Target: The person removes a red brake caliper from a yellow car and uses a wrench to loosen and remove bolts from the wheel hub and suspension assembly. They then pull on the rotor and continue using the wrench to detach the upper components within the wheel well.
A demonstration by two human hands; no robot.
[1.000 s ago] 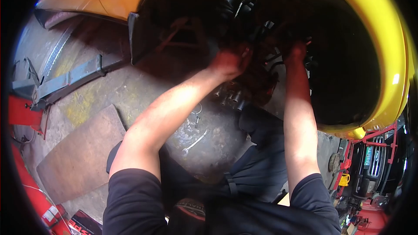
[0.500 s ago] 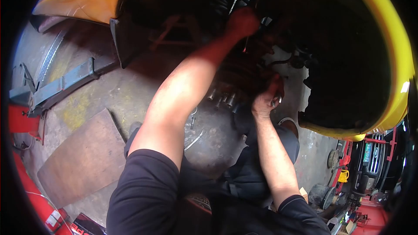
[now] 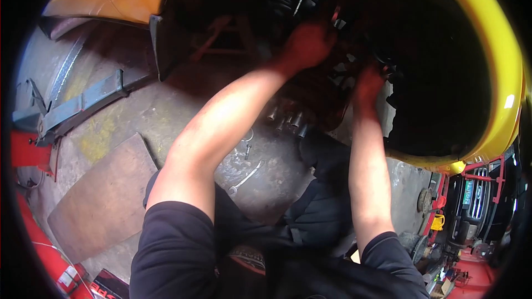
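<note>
Inside the dark wheel well of a yellow car body (image 3: pixel 507 72), my left hand (image 3: pixel 311 41) is closed around something slim whose tip shows above the fingers; I cannot make out what it is. My right hand (image 3: pixel 370 80) reaches up beside dark parts on the right side of the well, its fingers closed and deep in shadow. Whether it holds anything is hidden. A ribbed dark part with a bright rod (image 3: pixel 300 4) lies above my left hand. Several metal sockets (image 3: pixel 297 118) stand below the hands.
On the floor lie a wrench (image 3: pixel 246 179), a small bolt-like piece (image 3: pixel 247 151) and a brown board (image 3: pixel 102 199). A blue-grey jack arm (image 3: pixel 83 105) extends at the left. Car parts and a dark vehicle (image 3: pixel 471 205) are at the right.
My right hand has moved up and right, deeper into the wheel well. My left hand has shifted slightly down, and its long tool is less visible. The view has shifted a little.
</note>
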